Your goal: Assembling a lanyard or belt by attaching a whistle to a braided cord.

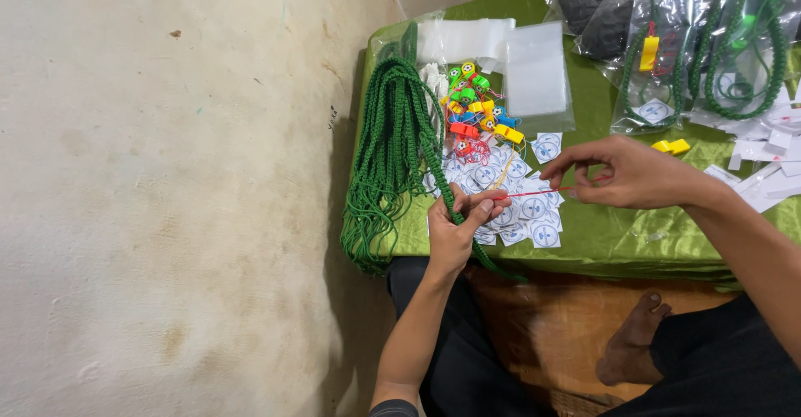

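L hand [457,225] pinches green cord [392,141] & red string [538,192]; R hand [630,173] pinches string's other end.

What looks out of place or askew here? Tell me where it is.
The bundle of green cords spills over the table's left edge, its ends hanging toward the floor. The round paper tags lie scattered in a loose heap rather than stacked. Nothing looks damaged.

low table, green cloth [609,242] | green cords [392,150] | whistles [476,104] | round stickers [534,212] | plastic bags [534,70]
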